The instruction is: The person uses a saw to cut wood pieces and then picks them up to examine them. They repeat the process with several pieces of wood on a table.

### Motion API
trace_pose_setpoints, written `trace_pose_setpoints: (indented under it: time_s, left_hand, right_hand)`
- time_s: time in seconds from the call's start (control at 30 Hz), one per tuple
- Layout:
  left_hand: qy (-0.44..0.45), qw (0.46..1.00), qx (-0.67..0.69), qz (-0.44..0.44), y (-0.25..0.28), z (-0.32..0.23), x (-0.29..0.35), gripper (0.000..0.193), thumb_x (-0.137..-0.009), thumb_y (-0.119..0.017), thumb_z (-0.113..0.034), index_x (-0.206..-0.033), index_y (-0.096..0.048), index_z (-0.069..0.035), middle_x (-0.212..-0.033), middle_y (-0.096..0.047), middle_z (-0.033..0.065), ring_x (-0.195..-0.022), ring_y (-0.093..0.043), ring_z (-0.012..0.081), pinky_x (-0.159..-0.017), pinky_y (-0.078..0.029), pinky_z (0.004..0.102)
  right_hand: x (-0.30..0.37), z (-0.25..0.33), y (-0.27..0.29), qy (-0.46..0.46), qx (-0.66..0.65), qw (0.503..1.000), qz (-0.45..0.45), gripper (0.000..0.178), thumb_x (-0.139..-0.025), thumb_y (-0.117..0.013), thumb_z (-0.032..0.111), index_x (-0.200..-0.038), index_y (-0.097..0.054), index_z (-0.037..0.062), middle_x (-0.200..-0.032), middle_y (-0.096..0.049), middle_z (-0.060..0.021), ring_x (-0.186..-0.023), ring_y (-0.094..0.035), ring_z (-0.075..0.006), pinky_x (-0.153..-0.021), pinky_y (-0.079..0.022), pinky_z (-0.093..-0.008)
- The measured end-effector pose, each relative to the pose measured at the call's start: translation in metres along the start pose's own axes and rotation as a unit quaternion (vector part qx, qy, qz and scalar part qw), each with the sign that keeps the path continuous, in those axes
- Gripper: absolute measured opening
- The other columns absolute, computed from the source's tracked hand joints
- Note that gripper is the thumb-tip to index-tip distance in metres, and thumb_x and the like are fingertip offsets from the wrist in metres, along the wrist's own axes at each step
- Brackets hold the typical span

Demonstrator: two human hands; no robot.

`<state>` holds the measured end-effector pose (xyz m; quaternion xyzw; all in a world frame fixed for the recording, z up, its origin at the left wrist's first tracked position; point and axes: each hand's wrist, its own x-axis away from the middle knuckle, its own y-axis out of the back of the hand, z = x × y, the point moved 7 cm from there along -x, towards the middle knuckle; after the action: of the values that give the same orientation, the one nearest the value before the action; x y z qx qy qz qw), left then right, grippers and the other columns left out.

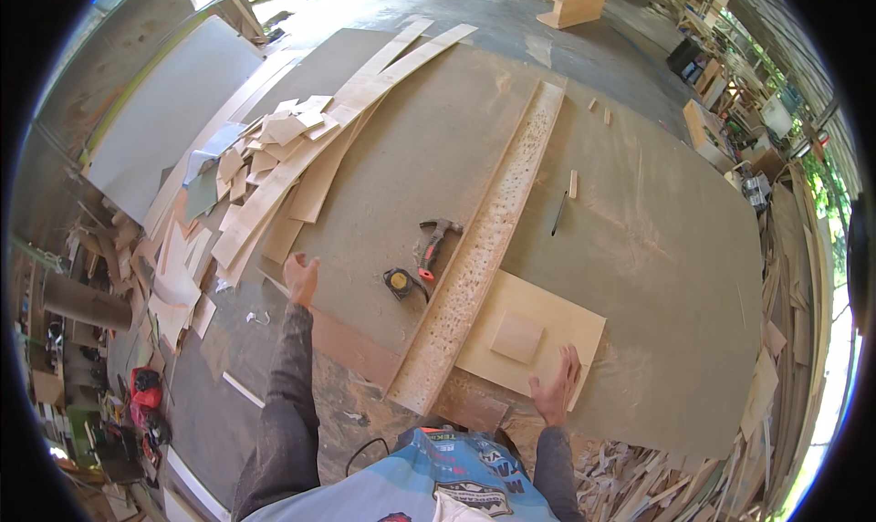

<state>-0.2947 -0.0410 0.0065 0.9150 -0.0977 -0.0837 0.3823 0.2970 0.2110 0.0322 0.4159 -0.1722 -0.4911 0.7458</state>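
Note:
My left hand (301,280) is at the table's left front edge, fingers loosely curled and apart, with nothing visible in them. A thin wood strip (273,280) lies close beside it. My right hand (557,385) is open, fingers stretched over the right front part of a pale rectangular board (566,319); whether it presses on the board I cannot tell. On that board lies a small square wooden piece (517,337). Left of the board, a long speckled wooden plank (488,248) with raised edges runs away from me. Beyond my left hand are a claw hammer (437,246) and a tape measure (399,283).
A heap of wood offcuts (274,139) and long strips (365,93) covers the table's left side. A dark pen-like tool (559,214) and a small wood stick (573,184) lie right of the plank. Scrap wood (639,476) is piled below the table's front right edge.

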Motion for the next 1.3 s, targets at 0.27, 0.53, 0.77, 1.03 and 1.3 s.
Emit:
trace_pose_setpoints:
  time_s: [0.27,0.53,0.77,1.03,1.3]
  left_hand:
    - [0.015,0.983,-0.183,0.030,-0.040,-0.023,-0.127,0.093,-0.070,-0.086,-0.042,-0.140,-0.045,0.003,-0.145,-0.043,0.0270,-0.135,-0.041,0.0423,-0.113,-0.037,0.0499]
    - [-0.079,0.939,-0.280,0.186,-0.042,-0.036,-0.177,0.075,-0.060,-0.086,-0.051,-0.100,-0.067,0.009,-0.111,-0.066,0.0248,-0.107,-0.062,0.0332,-0.094,-0.050,0.0399]
    - [-0.058,0.963,-0.110,0.238,0.004,-0.093,-0.160,0.060,-0.061,-0.080,-0.056,-0.064,-0.069,0.003,-0.063,-0.064,0.0099,-0.058,-0.061,0.0211,-0.057,-0.047,0.0371]
    - [0.040,0.900,0.309,0.305,0.027,-0.033,-0.087,0.056,-0.083,-0.062,-0.055,-0.095,-0.071,-0.001,-0.072,-0.063,0.0072,-0.060,-0.061,0.0142,-0.053,-0.045,0.0286]
    - [0.138,0.685,0.599,0.392,0.002,-0.070,-0.004,0.063,-0.090,-0.053,-0.053,-0.123,-0.057,0.001,-0.095,-0.067,0.0140,-0.067,-0.061,0.0207,-0.053,-0.045,0.0326]
  right_hand:
    - [-0.052,0.038,-0.056,0.001,0.088,0.988,0.124,0.103,-0.051,-0.094,0.028,-0.141,-0.049,0.0042,-0.149,-0.044,-0.0147,-0.133,-0.038,-0.0384,-0.114,-0.034,-0.0474]
    - [-0.053,0.055,-0.052,-0.028,0.086,0.991,0.095,0.095,-0.051,-0.095,0.033,-0.134,-0.057,0.0056,-0.136,-0.052,-0.0111,-0.126,-0.041,-0.0358,-0.111,-0.037,-0.0464]
    - [-0.054,0.060,-0.057,-0.042,0.102,0.993,0.030,0.091,-0.051,-0.094,0.037,-0.128,-0.059,0.0040,-0.129,-0.054,-0.0129,-0.122,-0.044,-0.0351,-0.109,-0.037,-0.0459]
    - [-0.054,0.076,-0.077,-0.033,0.034,0.997,-0.058,0.092,-0.055,-0.095,0.046,-0.129,-0.059,0.0037,-0.122,-0.057,-0.0126,-0.117,-0.050,-0.0335,-0.106,-0.039,-0.0456]
    - [-0.071,0.114,-0.095,-0.092,-0.271,0.958,-0.022,0.091,-0.063,-0.093,0.042,-0.137,-0.056,0.0019,-0.127,-0.058,-0.0097,-0.114,-0.055,-0.0246,-0.098,-0.046,-0.0398]
